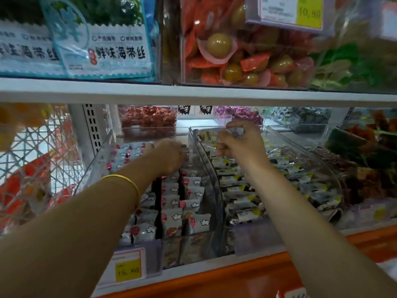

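Two hands work at the clear bin of white packets — left hand dips inside it, fingers hidden, grip unclear; right hand, just right of it, pinches a silvery packet.

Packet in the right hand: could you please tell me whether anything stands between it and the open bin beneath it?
Nothing visible does. The right hand pinches the packet just above the clear bin, whose top is open; only black-and-white packets lie below.
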`<action>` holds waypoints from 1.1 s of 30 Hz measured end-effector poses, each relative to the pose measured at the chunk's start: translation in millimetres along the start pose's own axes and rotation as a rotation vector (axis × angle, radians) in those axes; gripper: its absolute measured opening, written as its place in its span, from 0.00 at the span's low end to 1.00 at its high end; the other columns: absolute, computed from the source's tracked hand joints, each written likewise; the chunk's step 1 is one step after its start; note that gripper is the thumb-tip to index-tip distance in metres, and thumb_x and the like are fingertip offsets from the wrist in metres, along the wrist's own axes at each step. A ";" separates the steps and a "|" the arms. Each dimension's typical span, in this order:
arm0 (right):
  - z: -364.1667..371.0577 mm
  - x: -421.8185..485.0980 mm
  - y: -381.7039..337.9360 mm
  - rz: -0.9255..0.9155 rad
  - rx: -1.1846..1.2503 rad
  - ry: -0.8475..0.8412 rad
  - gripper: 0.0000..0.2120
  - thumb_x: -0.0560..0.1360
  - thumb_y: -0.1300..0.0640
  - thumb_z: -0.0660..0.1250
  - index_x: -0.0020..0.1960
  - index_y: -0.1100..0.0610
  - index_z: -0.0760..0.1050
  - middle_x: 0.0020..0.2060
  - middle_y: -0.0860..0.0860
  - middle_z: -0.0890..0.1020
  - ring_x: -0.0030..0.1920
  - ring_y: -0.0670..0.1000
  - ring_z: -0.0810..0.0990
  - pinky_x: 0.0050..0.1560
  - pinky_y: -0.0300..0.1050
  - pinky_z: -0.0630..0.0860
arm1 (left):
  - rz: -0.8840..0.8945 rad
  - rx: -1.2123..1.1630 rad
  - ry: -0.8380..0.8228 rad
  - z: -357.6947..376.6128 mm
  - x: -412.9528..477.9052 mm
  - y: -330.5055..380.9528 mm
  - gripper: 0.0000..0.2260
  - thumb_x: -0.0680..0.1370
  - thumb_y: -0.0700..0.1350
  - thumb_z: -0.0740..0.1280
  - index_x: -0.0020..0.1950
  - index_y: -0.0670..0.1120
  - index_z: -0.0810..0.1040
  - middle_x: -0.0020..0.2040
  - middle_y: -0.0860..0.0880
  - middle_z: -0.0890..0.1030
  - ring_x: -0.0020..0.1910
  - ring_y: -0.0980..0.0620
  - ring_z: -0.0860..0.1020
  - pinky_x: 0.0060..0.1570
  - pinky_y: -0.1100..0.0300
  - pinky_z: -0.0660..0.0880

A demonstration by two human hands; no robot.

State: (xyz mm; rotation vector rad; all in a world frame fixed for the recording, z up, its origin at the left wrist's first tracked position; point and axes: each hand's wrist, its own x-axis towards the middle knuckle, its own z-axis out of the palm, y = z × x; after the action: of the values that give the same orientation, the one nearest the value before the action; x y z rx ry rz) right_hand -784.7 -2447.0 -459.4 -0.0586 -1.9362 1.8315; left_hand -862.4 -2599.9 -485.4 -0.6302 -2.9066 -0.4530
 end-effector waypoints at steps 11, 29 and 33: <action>24.0 30.7 2.6 -0.291 -0.324 -0.038 0.14 0.74 0.68 0.66 0.57 0.65 0.67 0.43 0.55 0.72 0.47 0.60 0.77 0.47 0.55 0.79 | -0.076 0.061 -0.171 4.1 13.5 3.6 0.17 0.83 0.46 0.48 0.67 0.42 0.68 0.69 0.43 0.68 0.69 0.43 0.64 0.64 0.47 0.59; 86.9 66.5 9.4 -0.554 -1.604 -0.508 0.14 0.76 0.64 0.62 0.60 0.55 0.74 0.58 0.57 0.76 0.60 0.58 0.71 0.59 0.50 0.66 | 0.086 0.139 -0.204 -2.9 -38.5 -24.3 0.21 0.82 0.53 0.45 0.69 0.44 0.65 0.74 0.44 0.61 0.73 0.47 0.58 0.70 0.39 0.50; 91.3 70.6 17.3 -0.424 -1.636 -0.552 0.13 0.75 0.62 0.63 0.58 0.55 0.77 0.64 0.59 0.71 0.64 0.63 0.65 0.62 0.52 0.64 | 0.118 0.209 -0.260 2.1 -43.5 -25.4 0.24 0.82 0.54 0.43 0.75 0.45 0.57 0.78 0.47 0.50 0.76 0.50 0.45 0.70 0.37 0.43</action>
State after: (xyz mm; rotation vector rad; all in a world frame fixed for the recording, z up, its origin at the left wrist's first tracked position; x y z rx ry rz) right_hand -885.3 -2505.9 -454.2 0.3278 -2.9272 -0.3634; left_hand -834.0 -2638.0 -502.3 -0.8791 -3.0752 -0.0529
